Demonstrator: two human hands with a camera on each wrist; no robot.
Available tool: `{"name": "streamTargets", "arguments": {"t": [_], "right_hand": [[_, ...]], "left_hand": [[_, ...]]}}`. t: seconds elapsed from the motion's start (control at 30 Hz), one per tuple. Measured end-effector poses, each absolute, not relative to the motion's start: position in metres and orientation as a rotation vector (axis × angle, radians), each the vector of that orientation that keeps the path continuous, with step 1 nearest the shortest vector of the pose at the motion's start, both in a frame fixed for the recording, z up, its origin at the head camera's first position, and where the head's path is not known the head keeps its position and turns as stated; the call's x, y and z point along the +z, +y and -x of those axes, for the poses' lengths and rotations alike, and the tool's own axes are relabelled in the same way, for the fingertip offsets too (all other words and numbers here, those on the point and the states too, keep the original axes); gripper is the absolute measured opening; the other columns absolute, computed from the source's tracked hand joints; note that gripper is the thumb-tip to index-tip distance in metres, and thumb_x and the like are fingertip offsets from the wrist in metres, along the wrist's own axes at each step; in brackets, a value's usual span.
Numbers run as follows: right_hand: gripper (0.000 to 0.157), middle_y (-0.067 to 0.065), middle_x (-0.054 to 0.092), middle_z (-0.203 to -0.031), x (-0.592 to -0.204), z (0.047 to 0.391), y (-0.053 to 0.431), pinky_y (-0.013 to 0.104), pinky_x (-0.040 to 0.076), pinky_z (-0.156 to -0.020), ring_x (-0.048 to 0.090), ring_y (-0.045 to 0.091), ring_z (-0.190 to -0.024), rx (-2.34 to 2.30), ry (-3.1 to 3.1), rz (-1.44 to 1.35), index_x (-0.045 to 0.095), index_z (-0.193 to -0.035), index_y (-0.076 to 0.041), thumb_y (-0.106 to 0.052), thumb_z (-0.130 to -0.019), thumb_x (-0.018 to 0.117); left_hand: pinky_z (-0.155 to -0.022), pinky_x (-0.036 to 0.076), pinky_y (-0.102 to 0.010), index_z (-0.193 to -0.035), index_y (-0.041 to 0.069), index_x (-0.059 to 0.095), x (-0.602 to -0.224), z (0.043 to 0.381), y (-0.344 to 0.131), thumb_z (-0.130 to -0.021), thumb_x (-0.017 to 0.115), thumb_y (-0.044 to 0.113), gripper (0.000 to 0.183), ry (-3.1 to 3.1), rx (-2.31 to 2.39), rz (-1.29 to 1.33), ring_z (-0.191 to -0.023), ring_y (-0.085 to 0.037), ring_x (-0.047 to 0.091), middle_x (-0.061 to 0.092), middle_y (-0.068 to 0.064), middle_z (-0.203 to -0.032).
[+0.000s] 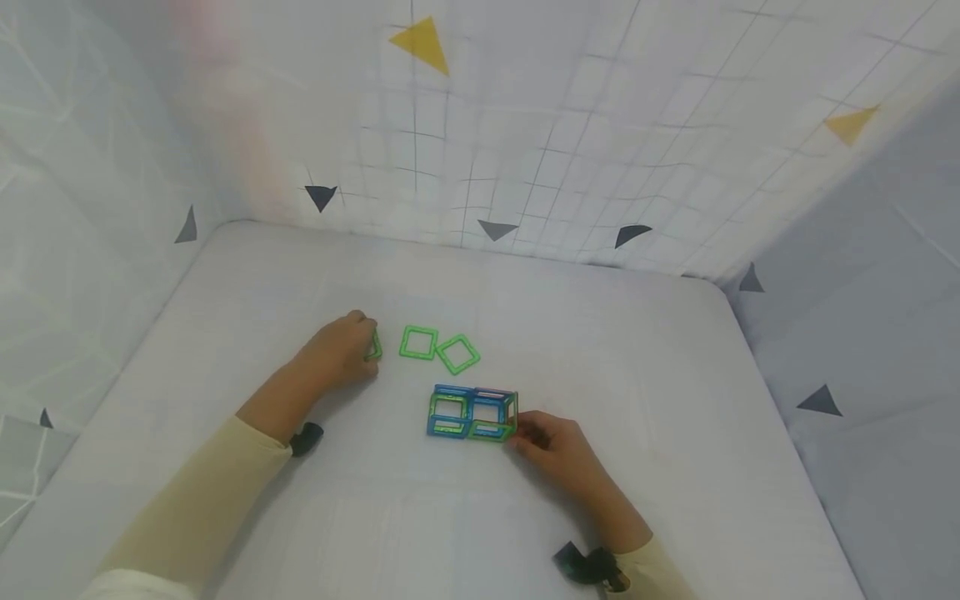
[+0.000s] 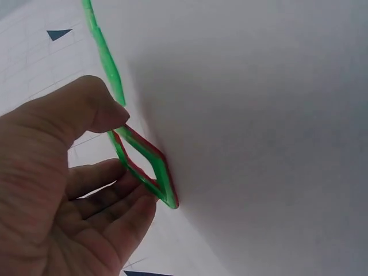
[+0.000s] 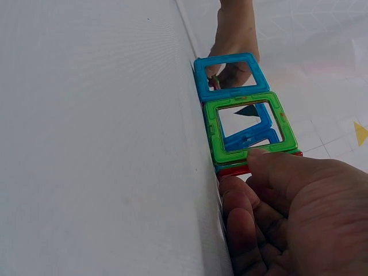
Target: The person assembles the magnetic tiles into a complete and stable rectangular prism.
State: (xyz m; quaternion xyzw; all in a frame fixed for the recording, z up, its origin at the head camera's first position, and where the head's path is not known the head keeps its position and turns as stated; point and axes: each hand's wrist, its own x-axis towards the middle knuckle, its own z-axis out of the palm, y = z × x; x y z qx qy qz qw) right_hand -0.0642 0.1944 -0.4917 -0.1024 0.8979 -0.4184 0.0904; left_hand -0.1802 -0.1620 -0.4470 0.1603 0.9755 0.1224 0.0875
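Advise steadying the tile box [image 1: 469, 409] by its right end, pinched in the right hand [image 1: 555, 446], and drawing the green tile [image 2: 165, 175], pinched beyond and left of the box in the left hand [image 1: 341, 348], clear of the loose green tiles [image 1: 435, 344].

We see the left arm [image 1: 191, 492] extend from the lower left corner of the head view, its pale sleeve [image 1: 217, 471] ending short of the wrist; the left hand [image 1: 339, 353] pinches left of centre — thumb [image 2: 95, 109] above, fingers [image 2: 129, 221] curled below. We find the right arm [image 1: 603, 504] slanting in from the bottom edge; the right hand [image 1: 558, 446] grips — thumb [image 3: 282, 169] extended, fingers [image 3: 240, 227] bent beneath.
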Motion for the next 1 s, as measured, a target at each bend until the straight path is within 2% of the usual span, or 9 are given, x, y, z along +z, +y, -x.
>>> {"name": "streamTargets", "arguments": {"t": [0.23, 0.53, 1.0], "right_hand": [[0.025, -0.014, 0.071, -0.094, -0.491, 0.064, 0.194, 0.023, 0.057, -0.073, 0.064, 0.008, -0.079, -1.231, 2.674, 0.294, 0.071, -0.113, -0.02, -0.02, -0.089, 0.076], [0.023, -0.015, 0.073, -0.099, -0.491, 0.064, 0.193, 0.023, 0.057, -0.077, 0.066, 0.006, -0.085, -1.25, 2.659, 0.273, 0.072, -0.111, -0.024, -0.023, -0.089, 0.076], [0.021, -0.014, 0.073, -0.098, -0.489, 0.064, 0.193, 0.023, 0.057, -0.077, 0.065, 0.006, -0.083, -1.22, 2.666, 0.277, 0.073, -0.109, -0.022, -0.021, -0.088, 0.077]], "left_hand": [[-0.099, 0.052, -0.046, -0.137, -0.007, 0.049, -0.439, 0.171, -0.163, -0.078, 0.074, 0.012, 0.067, 2.875, 0.479, -0.416, -0.106, -0.03, 0.059, 0.056, -0.019, -0.127], [-0.1, 0.051, -0.048, -0.137, -0.001, 0.048, -0.433, 0.154, -0.16, -0.078, 0.077, 0.016, 0.068, 2.759, 0.718, -0.324, -0.11, -0.029, 0.057, 0.059, -0.013, -0.121], [-0.107, 0.047, -0.049, -0.139, 0.003, 0.046, -0.434, 0.135, -0.147, -0.078, 0.078, 0.014, 0.07, 2.702, 0.791, -0.323, -0.123, -0.029, 0.054, 0.057, -0.012, -0.13]]}}
